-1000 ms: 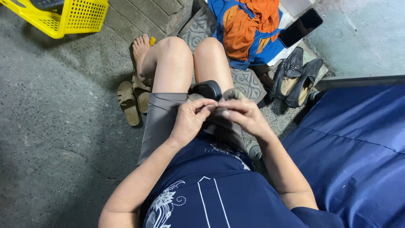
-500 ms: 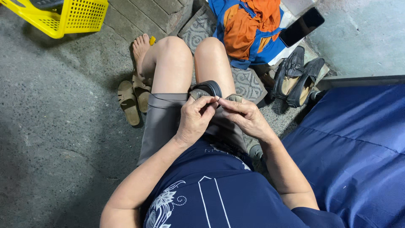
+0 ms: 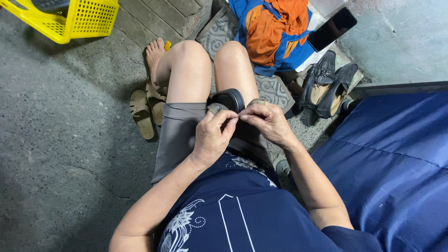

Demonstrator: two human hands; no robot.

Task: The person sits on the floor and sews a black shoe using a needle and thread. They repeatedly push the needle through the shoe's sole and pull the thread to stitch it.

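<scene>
- Head view: a dark shoe [image 3: 227, 99] lies on the person's lap between the thighs, its rounded black sole edge turned away from the body, just beyond both hands.
- Its long axis seems to run across the lap, left to right; most of it is hidden behind the fingers.
- Left hand [image 3: 212, 136] pinches narrow at a grey-brown edge of the shoe, thumb and forefinger closed on it.
- Right hand [image 3: 268, 122] meets it fingertip to fingertip, also pinched; whether it grips the shoe edge or something fine such as a thread cannot be told.
- Both hands touch the shoe; neither is clearly nearer.
- Against the frame a second ago: the hands sit at the same spot on the lap, fingertips drawn a little closer together; shoe unmoved.
- Around: grey shorts [image 3: 179, 133], tan sandals [image 3: 142, 112] by the bare foot, a pair of dark loafers [image 3: 329, 84] on the concrete floor [image 3: 60, 154], orange-and-blue cloth [image 3: 275, 28], yellow basket [image 3: 74, 18], blue bed [image 3: 396, 154] at right.
</scene>
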